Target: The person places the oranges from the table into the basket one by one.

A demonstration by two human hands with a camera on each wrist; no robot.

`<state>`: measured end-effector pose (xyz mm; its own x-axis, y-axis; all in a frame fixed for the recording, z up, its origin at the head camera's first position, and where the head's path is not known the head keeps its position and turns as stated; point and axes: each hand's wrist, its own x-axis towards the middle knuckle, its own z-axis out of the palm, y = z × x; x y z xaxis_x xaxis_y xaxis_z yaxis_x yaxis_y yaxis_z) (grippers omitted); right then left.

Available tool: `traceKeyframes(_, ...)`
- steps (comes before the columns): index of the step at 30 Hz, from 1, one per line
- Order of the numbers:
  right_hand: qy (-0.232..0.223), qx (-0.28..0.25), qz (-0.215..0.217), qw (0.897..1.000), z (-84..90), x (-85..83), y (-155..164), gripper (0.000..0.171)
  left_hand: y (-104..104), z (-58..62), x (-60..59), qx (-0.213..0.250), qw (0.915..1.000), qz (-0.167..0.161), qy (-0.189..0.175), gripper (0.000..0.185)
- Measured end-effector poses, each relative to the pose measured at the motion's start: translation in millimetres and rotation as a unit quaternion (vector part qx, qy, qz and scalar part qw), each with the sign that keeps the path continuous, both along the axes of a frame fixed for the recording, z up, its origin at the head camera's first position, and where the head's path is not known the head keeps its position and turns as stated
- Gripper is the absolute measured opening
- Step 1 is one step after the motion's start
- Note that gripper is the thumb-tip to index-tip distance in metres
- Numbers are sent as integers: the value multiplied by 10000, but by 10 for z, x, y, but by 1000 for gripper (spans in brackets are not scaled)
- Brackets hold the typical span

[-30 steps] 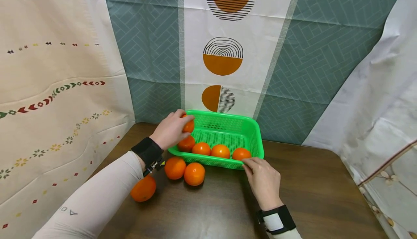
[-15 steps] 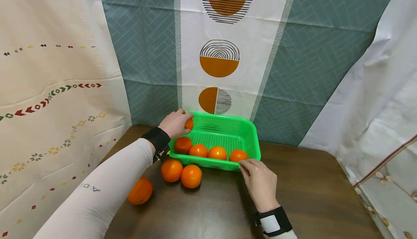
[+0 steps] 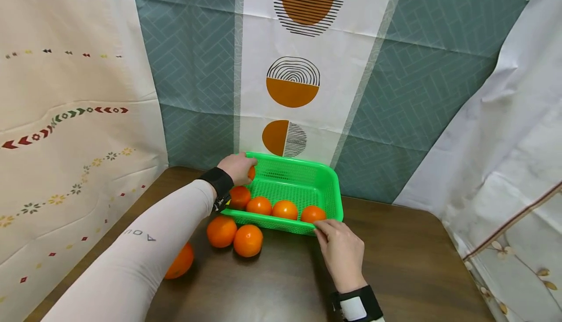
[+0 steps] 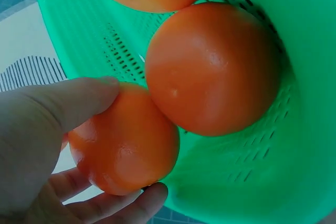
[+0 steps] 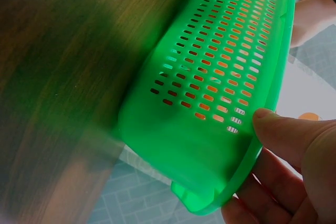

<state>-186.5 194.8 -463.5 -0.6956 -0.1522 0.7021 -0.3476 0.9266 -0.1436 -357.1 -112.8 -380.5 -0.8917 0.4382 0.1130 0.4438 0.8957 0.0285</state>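
My left hand (image 3: 238, 170) is at the back left corner of the green plastic basket (image 3: 291, 162). Its thumb and fingers hold an orange (image 4: 128, 145) inside the basket wall, touching another orange (image 4: 212, 69) in the left wrist view. Along the basket's near side sit several oranges in a row, among them a middle one (image 3: 285, 210) and the rightmost (image 3: 313, 213). At the near right corner, my right hand (image 3: 342, 253) pinches the basket rim, thumb outside and fingers on the other side, as the right wrist view shows.
Three oranges lie on the brown wooden table (image 3: 281, 283) outside the basket: two close to its front left, a left one (image 3: 221, 231) and a right one (image 3: 248, 240), and another (image 3: 181, 262) partly behind the left sleeve. Patterned cloths (image 3: 197, 68) hang behind and at both sides.
My left hand has lowered the orange slightly at the basket's back left, and less of that orange shows. My right hand keeps its hold on the rim. The head view has shifted a little.
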Motion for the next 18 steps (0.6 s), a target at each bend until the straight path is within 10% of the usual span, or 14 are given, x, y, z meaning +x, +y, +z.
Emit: traceKeyframes(18,-21,-21,-11,10000,-6,12,-32,22,92,-164,-139,-884,9959,103,-169,45)
